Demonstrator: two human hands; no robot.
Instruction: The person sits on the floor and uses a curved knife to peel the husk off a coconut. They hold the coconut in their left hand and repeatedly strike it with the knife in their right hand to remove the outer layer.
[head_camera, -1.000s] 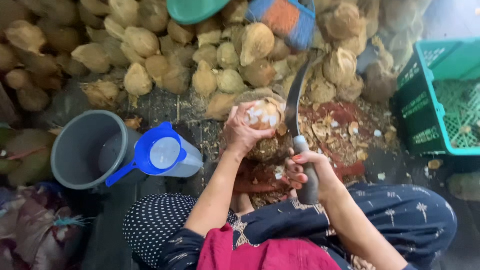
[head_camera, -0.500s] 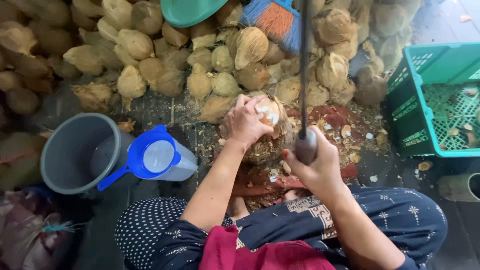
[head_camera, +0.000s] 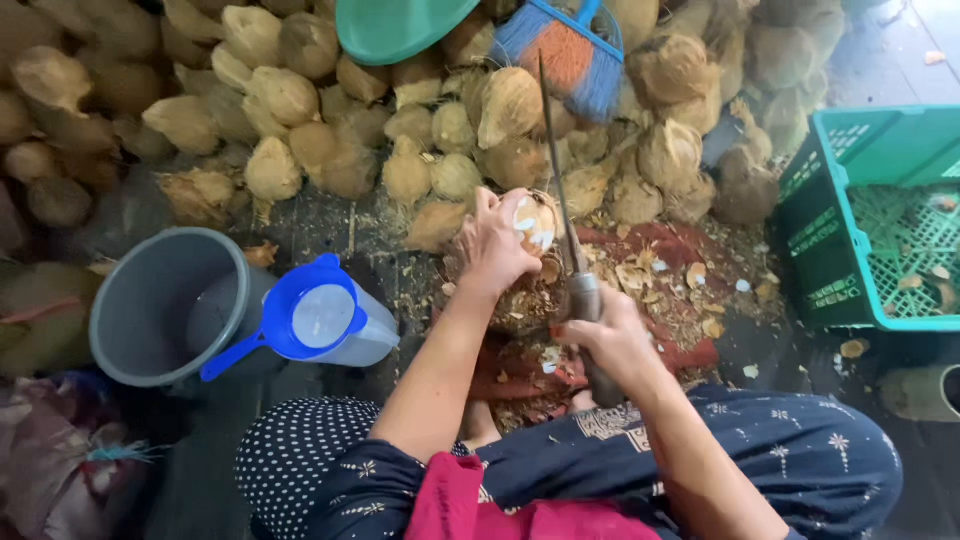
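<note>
Left hand (head_camera: 495, 250) grips a husked coconut (head_camera: 530, 225). Right hand (head_camera: 610, 335) is closed around a knife (head_camera: 565, 220), blade just beside the coconut.

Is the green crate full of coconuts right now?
No, the green crate holds only a few small scraps on its mesh floor.

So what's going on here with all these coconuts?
A seated person is trimming a partly husked coconut. The left hand steadies it from the top, while the right hand grips a long knife with its blade raised beside the coconut. Husk chips litter the floor around it. A heap of husked coconuts lies ahead, a grey bucket and a blue jug sit on the left, and a green crate on the right.
</note>
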